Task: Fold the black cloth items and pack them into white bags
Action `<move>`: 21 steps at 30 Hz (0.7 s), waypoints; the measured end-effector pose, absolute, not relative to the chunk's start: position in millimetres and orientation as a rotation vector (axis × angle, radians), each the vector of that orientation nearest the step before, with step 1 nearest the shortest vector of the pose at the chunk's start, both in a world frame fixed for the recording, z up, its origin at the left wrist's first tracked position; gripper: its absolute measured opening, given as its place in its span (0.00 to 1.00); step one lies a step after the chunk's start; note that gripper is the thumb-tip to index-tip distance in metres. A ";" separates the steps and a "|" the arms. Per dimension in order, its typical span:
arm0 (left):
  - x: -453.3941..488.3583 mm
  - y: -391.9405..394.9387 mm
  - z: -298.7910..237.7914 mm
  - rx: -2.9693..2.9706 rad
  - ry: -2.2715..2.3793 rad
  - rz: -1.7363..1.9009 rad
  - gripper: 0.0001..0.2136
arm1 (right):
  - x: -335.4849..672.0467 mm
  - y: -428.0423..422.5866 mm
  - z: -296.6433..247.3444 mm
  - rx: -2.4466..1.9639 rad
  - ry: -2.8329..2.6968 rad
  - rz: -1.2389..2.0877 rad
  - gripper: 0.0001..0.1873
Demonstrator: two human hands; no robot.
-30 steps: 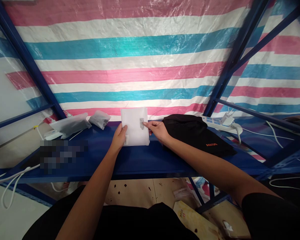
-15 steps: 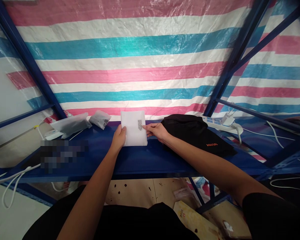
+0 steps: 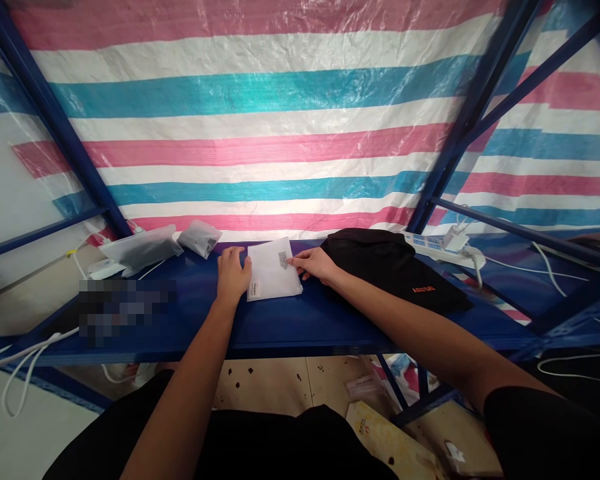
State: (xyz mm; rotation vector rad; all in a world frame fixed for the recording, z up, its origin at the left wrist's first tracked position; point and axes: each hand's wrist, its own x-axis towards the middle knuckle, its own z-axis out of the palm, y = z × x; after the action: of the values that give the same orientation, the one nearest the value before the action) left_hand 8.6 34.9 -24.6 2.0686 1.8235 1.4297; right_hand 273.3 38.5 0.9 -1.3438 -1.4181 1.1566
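Two bare hands flank a white packet (image 3: 270,275) at the middle of the blue shelf (image 3: 300,333). The right hand (image 3: 321,265) pinches its right edge between thumb and fingers, beside the printed text (image 3: 283,260); the left hand (image 3: 234,275) is loose, fingers spread, thumb at the packet's left edge — whether that thumb presses or merely brushes it, one cannot tell. Nor is it clear whether the packet lies flat or is slightly raised.

With the firm hold on one side only, the packet could swivel or droop at its left. Its surface looks smooth, so a weak pinch might let it slip; a pull towards the body could then carry it over the shelf's front edge to the floor (image 3: 280,383). A wide rightward swing could snag the black cloth (image 3: 380,267) — it lies just beside the right hand — and crumple it against the power strip (image 3: 427,245).
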 end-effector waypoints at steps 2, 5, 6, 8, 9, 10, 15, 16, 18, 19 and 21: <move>1.4 36.7 -24.5 2.053 2.002 1.465 0.16 | 275.0 38.9 1.1 -1.389 -1.491 1.110 0.15; -9.2 40.7 -24.3 2.002 2.232 1.440 0.16 | 277.4 37.1 4.5 -1.501 -1.654 1.040 0.15; -12.4 42.7 -24.0 2.021 2.276 1.412 0.16 | 278.1 35.9 6.7 -1.545 -1.707 1.018 0.16; -18.5 48.3 -22.5 2.132 2.301 1.315 0.17 | 279.0 33.1 11.9 -1.615 -1.782 0.984 0.17; -21.3 52.0 -21.1 2.216 2.285 1.246 0.17 | 279.3 31.7 14.9 -1.638 -1.807 0.970 0.17; -23.8 56.3 -19.5 2.297 2.259 1.176 0.18 | 279.6 30.3 17.7 -1.653 -1.834 0.951 0.18; -27.2 81.4 -12.0 2.319 2.249 0.968 0.25 | 280.8 24.3 27.7 -1.767 -1.950 0.729 0.32; -26.6 85.3 -11.8 2.273 2.268 0.950 0.28 | 281.1 23.4 28.2 -1.790 -1.955 0.682 0.34; -26.6 90.2 -12.5 2.211 2.283 0.981 0.32 | 281.7 22.0 27.9 -1.788 -1.991 0.567 0.36; -27.9 91.2 -12.9 2.197 2.274 1.047 0.33 | 281.8 21.5 27.2 -1.763 -2.020 0.480 0.35; -34.0 90.8 -12.0 2.172 2.223 1.280 0.33 | 281.2 20.7 25.7 -1.669 -2.077 0.286 0.32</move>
State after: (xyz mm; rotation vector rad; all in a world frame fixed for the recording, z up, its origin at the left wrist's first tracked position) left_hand -34.0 90.8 -12.0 2.1719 2.2230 1.2799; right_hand 281.2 20.7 25.7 -1.6695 -2.0772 0.2855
